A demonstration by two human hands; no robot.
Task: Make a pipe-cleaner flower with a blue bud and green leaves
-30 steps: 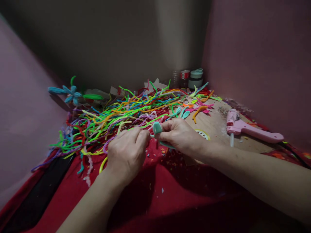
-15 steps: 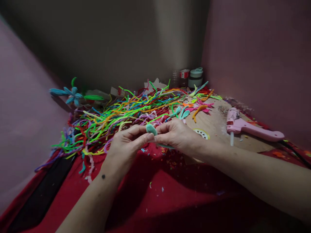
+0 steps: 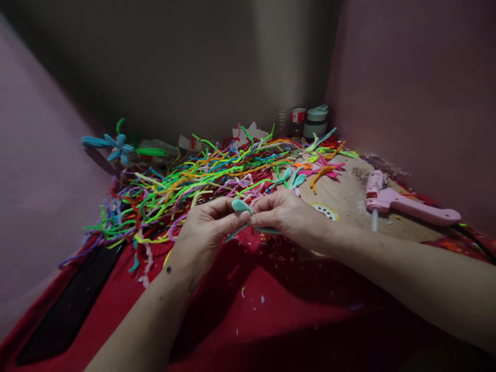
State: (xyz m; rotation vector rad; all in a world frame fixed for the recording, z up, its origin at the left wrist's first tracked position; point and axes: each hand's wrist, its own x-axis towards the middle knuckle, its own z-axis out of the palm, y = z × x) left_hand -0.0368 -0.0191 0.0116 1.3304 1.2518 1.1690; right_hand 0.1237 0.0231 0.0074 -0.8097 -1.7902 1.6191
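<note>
My left hand (image 3: 207,232) and my right hand (image 3: 289,214) meet over the red cloth (image 3: 248,310). Both pinch one teal pipe cleaner (image 3: 241,206), which is bent into a small loop between my fingertips. Its free ends trail down and to the right under my fingers. Just behind my hands lies a big heap of pipe cleaners (image 3: 201,178) in many colours. Further teal loops (image 3: 292,178) rest on the board beyond my right hand.
A pink glue gun (image 3: 403,204) lies on a brown board (image 3: 349,199) at the right. A round yellow-rimmed thing (image 3: 327,211) sits by my right wrist. A blue pipe-cleaner flower (image 3: 116,147) stands at the back left. Jars (image 3: 312,119) fill the far corner. Walls close in on both sides.
My left hand has turned palm-up and now pinches the loop from below. The teal loop has come lower and flatter between my fingertips, and an end now sticks out below.
</note>
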